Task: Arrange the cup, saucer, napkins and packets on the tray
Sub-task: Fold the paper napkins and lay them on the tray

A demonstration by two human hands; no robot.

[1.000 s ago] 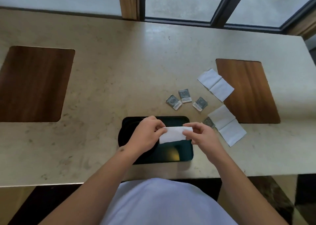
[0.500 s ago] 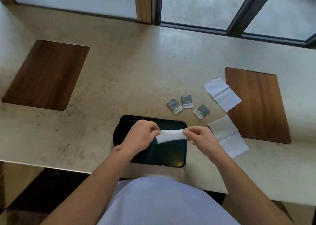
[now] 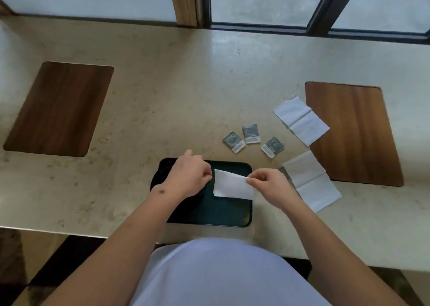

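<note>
Wooden inset, left: dark brown panel with rounded corners, set flush in the beige stone counter; nothing on it

Tray: dark green, rectangular with rounded corners, near the counter's front edge. A dark round form lies at its left end under the left hand; whether this is the saucer cannot be told

Left hand: above the tray's left half, fingers curled, index finger pointing away from the body. Its fingertips sit just beside the folded napkin's left edge; whether they pinch it cannot be told

Folded napkin: white, held over the tray's right half, tilted slightly

Right hand: thumb and forefinger pressed together on the folded napkin's upper right corner

Three packets: grey with pale label strips, loosely grouped on the counter just beyond the tray's far right corner

Fourth packet: grey, mostly hidden beneath the near napkin, beside the right hand

Near napkin: white, opened flat with a centre crease, right of the tray, one corner touching the right inset

Far napkin: white, creased, lying against the right inset's left edge

Wooden inset, right: as the left
</note>
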